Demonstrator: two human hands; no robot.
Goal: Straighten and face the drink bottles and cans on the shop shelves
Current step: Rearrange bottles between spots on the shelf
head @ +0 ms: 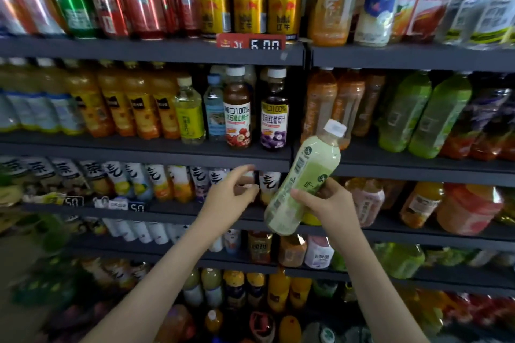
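Note:
My right hand (327,203) grips a pale green bottle with a white cap (301,178), held tilted with its cap up and to the right, in front of the shelves. My left hand (231,195) is raised beside it, fingers loosely curled and holding nothing, just in front of the white-labelled bottles (269,181) on the third shelf. On the shelf above stand a hawthorn juice bottle (237,111) and a grape juice bottle (274,114), labels facing out.
Dark shelves (167,149) run across the whole view. Red, green and gold cans (249,5) fill the top row, with a price tag (250,42) below. Orange and green bottles (401,114) fill the right bay. Lower shelves hold several more bottles.

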